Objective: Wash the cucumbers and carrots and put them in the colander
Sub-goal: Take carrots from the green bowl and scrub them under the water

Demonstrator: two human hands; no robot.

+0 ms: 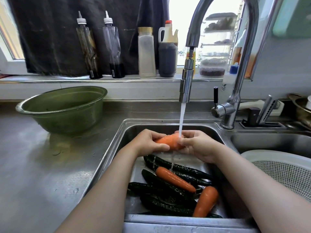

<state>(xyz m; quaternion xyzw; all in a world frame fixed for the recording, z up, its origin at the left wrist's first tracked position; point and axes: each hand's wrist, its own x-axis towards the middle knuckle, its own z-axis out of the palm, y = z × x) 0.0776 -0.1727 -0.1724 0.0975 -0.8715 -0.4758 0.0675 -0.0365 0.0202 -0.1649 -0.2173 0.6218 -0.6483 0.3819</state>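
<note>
An orange carrot (169, 141) is held level under the running water from the tap (186, 84). My left hand (149, 142) grips its left end and my right hand (197, 145) grips its right end, above the steel sink (114, 148). Below in the sink lie two more carrots (175, 179) (206, 200) on top of several dark green cucumbers (161, 187). The white colander (286, 170) sits at the right, in the neighbouring basin, with nothing visible inside it.
A green bowl (62, 110) stands on the steel counter at the left. Bottles and jars (146, 52) line the window sill behind. A knife block with tools (262, 115) stands behind the tap at the right.
</note>
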